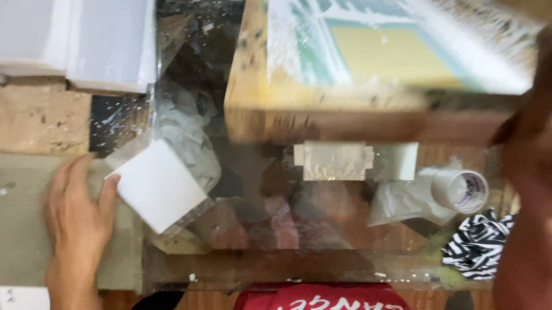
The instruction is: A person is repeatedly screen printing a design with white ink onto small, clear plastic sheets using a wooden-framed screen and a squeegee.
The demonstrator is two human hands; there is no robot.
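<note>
So the left hand (77, 210) is lying flat on a greyish board (3, 225) at the left of the tabletop (26, 116), fingers (63, 181) spread open and not gripping anything, with the thumb tip just touching the lower left edge of a small white square card (159, 185). That card sits tilted like a diamond, one corner poking over the edge of a glass sheet (261, 204) that covers the middle of the bench. Over on the right, the right hand (548, 147) is blurry but it's up against the near right corner of a wooden screen-printing frame (326, 112), and it looks closed around that edge, though I honestly can't tell how tight from the blur. The frame is tilted up with its near edge raised off the glass, mesh showing a pale yellow panel with white and green around it. Under that raised edge there's open room, with a whitish taped piece (333, 160) lying on the glass. A roll of tape (461, 190) sits just right of that, and a black-and-white striped rag (477, 243) is near the front right edge. A stack of white sheets (72, 39) hangs over the far left edge of the bench.
</note>
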